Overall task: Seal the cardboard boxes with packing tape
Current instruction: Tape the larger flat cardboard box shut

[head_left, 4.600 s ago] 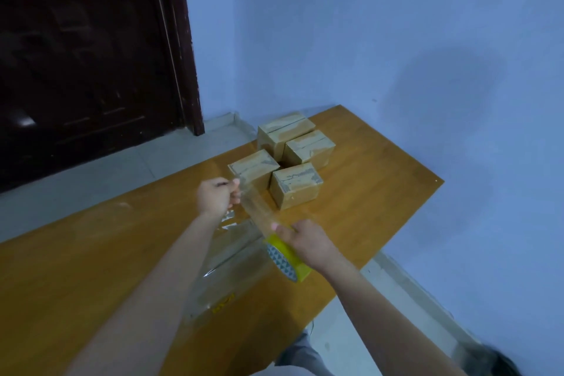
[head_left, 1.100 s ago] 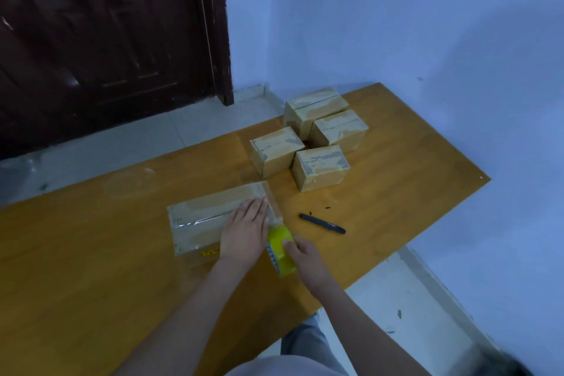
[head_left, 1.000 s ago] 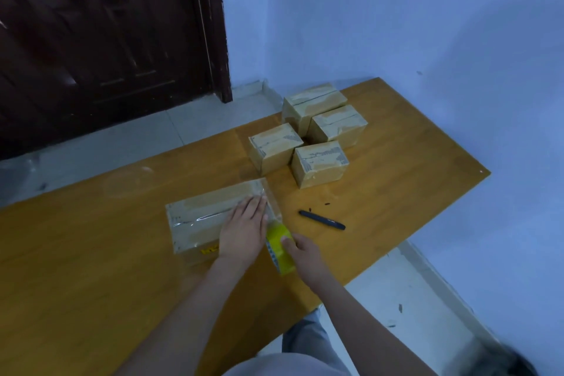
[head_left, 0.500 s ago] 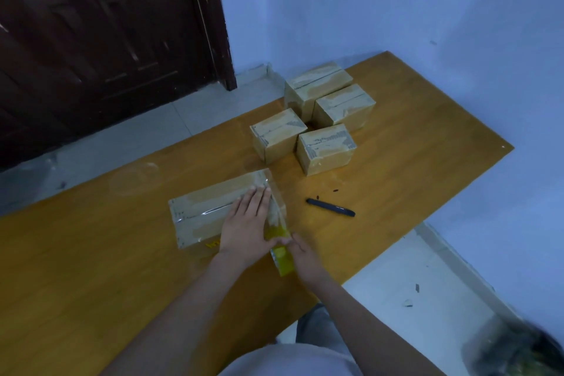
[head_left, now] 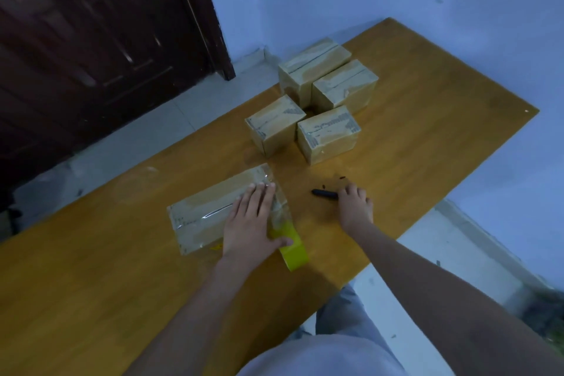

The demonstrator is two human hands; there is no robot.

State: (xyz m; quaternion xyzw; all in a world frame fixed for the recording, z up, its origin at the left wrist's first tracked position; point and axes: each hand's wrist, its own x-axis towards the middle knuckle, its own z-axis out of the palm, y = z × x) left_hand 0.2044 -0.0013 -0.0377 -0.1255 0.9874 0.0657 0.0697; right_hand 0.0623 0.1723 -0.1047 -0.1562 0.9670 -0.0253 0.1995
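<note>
Flat, left hand (head_left: pixel 250 223) presses box (head_left: pixel 207 214) beside tape roll (head_left: pixel 291 249); right hand (head_left: pixel 354 207) grips pen (head_left: pixel 323 193).

The left hand (head_left: pixel 250 223) lies flat on the long box (head_left: pixel 210 210), so the box top under it is hidden, and its thumb covers a bit of the yellow tape roll (head_left: pixel 291 249). The right hand (head_left: pixel 355 207) covers one end of the black pen (head_left: pixel 324 194), so I cannot tell if the fingers grip it. The small marks on the four boxes (head_left: pixel 328 137) beyond the hands are too blurry to read.
</note>
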